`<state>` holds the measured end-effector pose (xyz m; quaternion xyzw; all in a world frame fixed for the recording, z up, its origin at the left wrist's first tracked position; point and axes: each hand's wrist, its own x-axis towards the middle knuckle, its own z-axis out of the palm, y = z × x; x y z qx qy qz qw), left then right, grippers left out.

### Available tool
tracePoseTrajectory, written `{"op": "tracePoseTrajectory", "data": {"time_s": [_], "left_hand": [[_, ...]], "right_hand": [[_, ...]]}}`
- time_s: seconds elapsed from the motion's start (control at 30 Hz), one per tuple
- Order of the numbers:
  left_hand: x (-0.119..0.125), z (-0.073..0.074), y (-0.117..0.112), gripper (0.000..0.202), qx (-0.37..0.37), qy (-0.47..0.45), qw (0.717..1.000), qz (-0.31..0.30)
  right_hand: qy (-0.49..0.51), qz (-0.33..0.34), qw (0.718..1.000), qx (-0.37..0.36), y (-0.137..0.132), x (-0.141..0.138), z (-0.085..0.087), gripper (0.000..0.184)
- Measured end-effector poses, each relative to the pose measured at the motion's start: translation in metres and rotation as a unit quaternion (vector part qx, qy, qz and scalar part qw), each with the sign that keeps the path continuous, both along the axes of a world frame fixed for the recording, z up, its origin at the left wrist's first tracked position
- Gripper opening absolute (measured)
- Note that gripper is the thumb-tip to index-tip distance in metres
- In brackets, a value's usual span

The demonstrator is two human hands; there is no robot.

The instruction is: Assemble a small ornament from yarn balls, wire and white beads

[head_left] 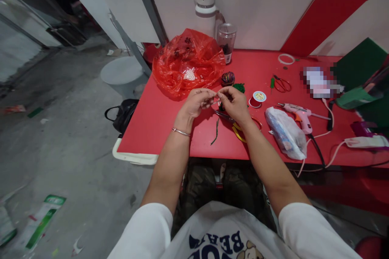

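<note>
Above the red table [170, 129], my left hand [199, 102] and my right hand [234, 104] meet fingertip to fingertip. Both are closed in a pinch on a short string of small clear beads [217, 102]; the fingers partly cover it. Scissors [239, 131] with red and yellow on the handles lie below my right hand, partly hidden by it. A short dark green cord [215, 132] lies on the table under my hands. Just beyond the right hand are a green yarn ball [240, 87] and a multicoloured yarn ball [227, 78].
A red plastic bag [170, 64] holds white beads [190, 74]. To the right are a thread spool [259, 97], red-handled pliers [282, 85], a white plastic packet [287, 139] and a pink glue gun [299, 113] with cables. A jar [226, 42] stands at the back.
</note>
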<state>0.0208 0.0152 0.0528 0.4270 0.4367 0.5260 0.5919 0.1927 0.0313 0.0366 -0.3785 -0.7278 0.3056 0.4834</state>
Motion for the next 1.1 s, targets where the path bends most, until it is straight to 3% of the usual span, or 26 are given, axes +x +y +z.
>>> {"op": "tracePoseTrajectory", "data": {"time_s": [0.2, 0.53, 1.1], "left_hand": [[-0.0015, -0.0065, 0.0022, 0.018, 0.013, -0.001, 1.000, -0.008], [0.0001, -0.0008, 0.0003, 0.021, 0.001, 0.030, 0.999, -0.010], [-0.0007, -0.0015, 0.0005, 0.031, 0.025, 0.056, 0.998, -0.015]], "right_hand": [[0.014, 0.022, 1.000, -0.001, 0.0009, 0.0013, 0.0008, 0.015], [0.005, 0.018, 1.000, -0.022, -0.0001, 0.0023, 0.0025, 0.016], [-0.008, -0.001, 1.000, 0.011, -0.0003, 0.0020, 0.0027, 0.014]]}}
